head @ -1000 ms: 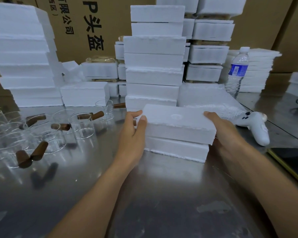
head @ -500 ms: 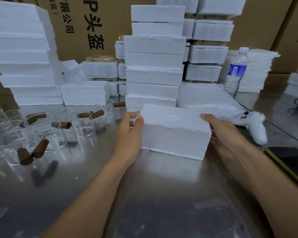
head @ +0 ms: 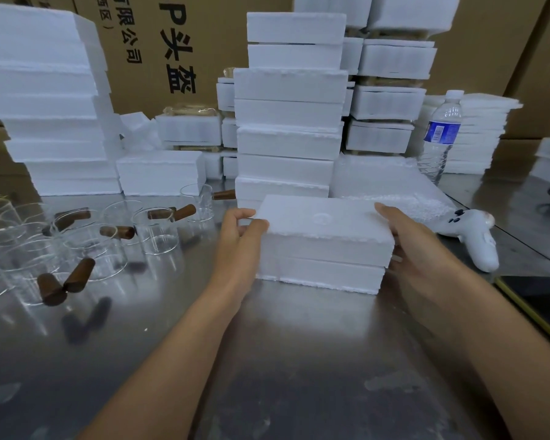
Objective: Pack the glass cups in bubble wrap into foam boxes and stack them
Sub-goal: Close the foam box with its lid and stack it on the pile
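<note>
White foam box sits closed on the steel table, and my left hand and right hand each grip one end of it. Many glass cups stand bare on my left, so lots is left to pack, I think. The tall stack is just behind; near me there is room.
</note>
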